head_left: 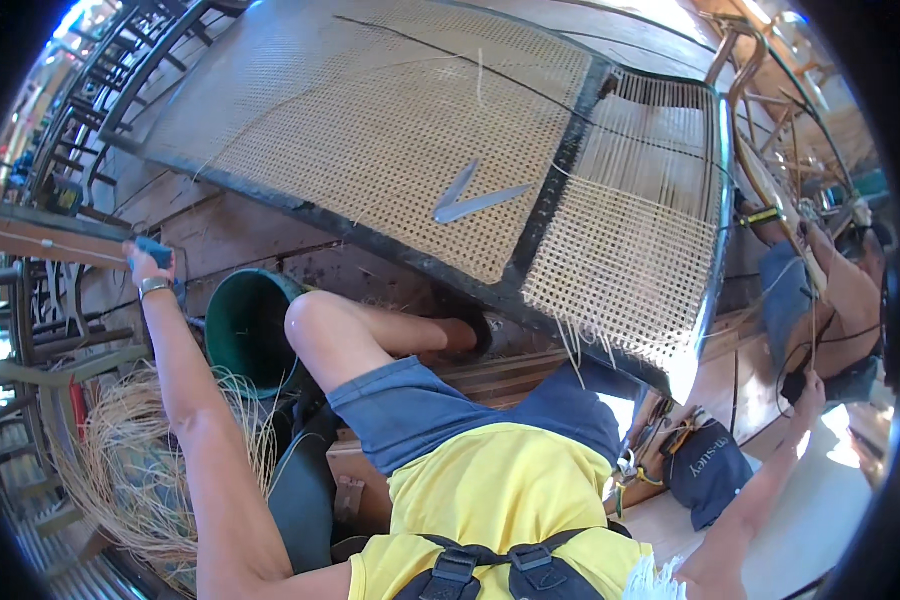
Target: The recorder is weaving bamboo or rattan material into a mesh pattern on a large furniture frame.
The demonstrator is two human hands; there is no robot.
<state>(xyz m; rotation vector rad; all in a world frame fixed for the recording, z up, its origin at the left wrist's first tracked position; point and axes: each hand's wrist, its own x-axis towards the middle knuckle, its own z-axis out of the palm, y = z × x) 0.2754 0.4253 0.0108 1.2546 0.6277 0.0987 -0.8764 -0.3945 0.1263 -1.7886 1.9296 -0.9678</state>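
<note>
My left hand (148, 266) is stretched far out to the left, shut on a small blue object (154, 249); a band sits on its wrist. My right hand (810, 388) reaches out to the right and pinches a thin pale cane strand (816, 320) that runs upward from it. Between my arms, above my bent knee (315, 325), a black chair frame (530, 265) lies tilted. It carries a large woven cane panel (370, 130) and a smaller, partly woven panel (625, 255) with loose strands hanging from its lower edge. A grey V-shaped metal tool (473, 196) rests on the large panel.
A green bucket (242, 332) stands by my left knee. A loose bundle of cane (135, 470) lies at lower left. A dark blue bag (708, 466) sits on the wooden floor at lower right. Another person (790, 285) sits at the right edge. Dark chair frames (100, 90) stand at upper left.
</note>
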